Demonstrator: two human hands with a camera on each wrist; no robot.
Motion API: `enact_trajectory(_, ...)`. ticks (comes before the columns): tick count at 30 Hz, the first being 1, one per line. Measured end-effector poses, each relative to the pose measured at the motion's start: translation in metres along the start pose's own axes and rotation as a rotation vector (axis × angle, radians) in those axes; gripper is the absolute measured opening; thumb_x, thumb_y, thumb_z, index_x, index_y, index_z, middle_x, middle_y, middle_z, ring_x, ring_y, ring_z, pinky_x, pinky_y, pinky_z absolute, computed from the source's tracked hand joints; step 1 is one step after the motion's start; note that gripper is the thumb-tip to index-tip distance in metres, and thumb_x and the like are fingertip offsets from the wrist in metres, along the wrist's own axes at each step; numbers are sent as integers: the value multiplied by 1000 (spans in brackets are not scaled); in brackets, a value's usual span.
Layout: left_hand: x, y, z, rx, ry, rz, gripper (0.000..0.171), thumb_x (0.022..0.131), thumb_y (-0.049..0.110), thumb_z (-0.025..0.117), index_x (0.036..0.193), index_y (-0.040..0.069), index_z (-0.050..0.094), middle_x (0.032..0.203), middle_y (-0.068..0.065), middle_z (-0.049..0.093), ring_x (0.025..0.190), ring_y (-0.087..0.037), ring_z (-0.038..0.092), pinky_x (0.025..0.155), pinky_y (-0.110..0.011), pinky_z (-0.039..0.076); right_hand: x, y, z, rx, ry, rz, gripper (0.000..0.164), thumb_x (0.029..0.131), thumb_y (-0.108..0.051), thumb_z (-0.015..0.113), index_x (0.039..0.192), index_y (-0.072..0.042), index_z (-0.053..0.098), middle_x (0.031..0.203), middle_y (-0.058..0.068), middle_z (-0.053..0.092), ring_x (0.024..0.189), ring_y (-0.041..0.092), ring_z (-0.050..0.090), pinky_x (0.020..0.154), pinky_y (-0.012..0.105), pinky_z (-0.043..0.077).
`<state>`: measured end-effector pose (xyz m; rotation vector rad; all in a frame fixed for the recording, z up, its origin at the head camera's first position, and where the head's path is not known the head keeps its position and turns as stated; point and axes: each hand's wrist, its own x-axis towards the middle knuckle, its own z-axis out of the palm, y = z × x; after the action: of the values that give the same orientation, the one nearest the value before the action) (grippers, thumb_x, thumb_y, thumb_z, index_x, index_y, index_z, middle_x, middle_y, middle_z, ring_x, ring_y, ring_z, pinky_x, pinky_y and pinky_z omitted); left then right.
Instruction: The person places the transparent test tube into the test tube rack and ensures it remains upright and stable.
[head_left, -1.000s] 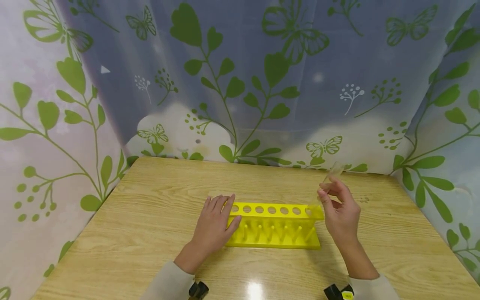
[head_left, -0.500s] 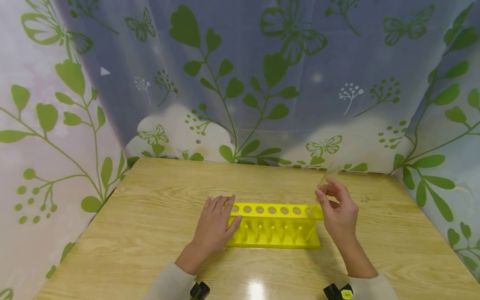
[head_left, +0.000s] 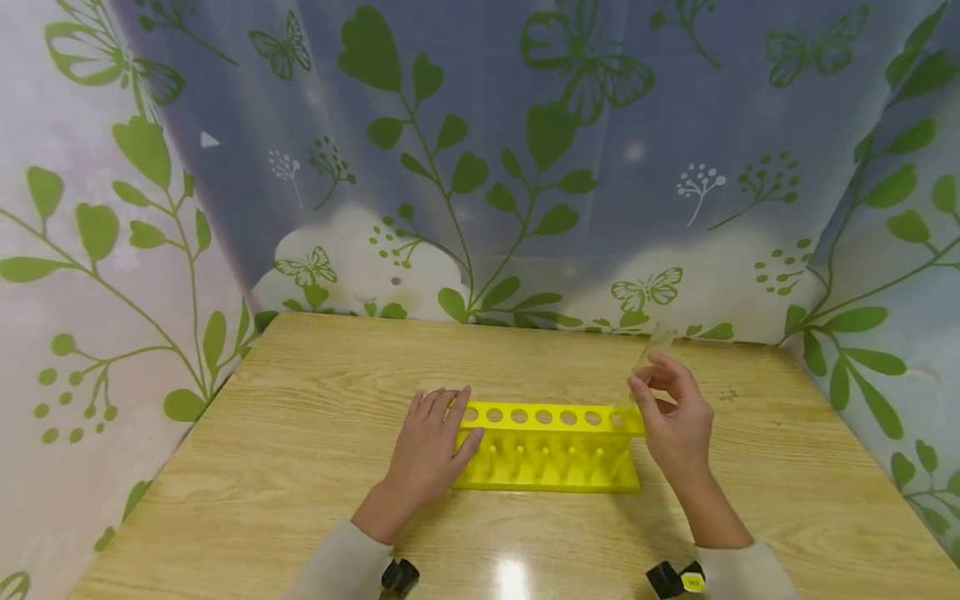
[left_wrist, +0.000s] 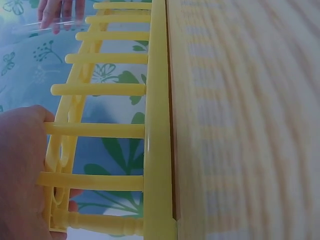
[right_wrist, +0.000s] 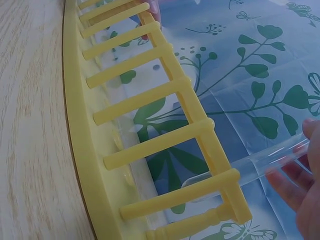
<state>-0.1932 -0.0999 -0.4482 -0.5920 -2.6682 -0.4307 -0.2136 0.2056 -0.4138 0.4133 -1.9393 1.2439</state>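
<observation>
Leafy curtain point(head_left: 480, 100) behind, wood-grain table point(head_left: 360, 358) below, and here's the clear tube point(right_wrist: 257, 162), slanting at two o'clock on the yellow rack point(head_left: 555, 482), pinched by the right hand point(head_left: 681, 429). Whether its tip enters a hole, I can't tell. Over at nine o'clock, the left hand point(head_left: 427, 442) grips the rack's end.
</observation>
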Motion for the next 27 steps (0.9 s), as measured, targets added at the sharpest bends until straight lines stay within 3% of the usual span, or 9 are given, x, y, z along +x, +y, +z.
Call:
enact_trajectory(8,-1,-2,-1,-1,17,1,59,98,42,50,144,4,46,131,-14,54,126,-33,47,113,-55,25,6,-31,1,19,-18,-5,35,83,18,64,117,16,55,90,27,62,82,-5,60,68,7,50)
enact_trajectory(12,0,-1,1,-4,-3,2,59,99,42,49,144,4,45,132,-14,53,126,-33,46,114,-55,24,6,-37,-1,21,-7,-16,33,82,18,64,115,17,56,88,28,61,80,-4,60,66,7,50)
enact_trajectory(27,0,-1,0,-5,-22,-7,59,100,42,47,146,5,43,132,-13,52,127,-32,45,115,-54,22,-2,-1,0,-24,0,36,37,83,12,69,118,9,59,91,19,65,82,-8,59,65,6,49)
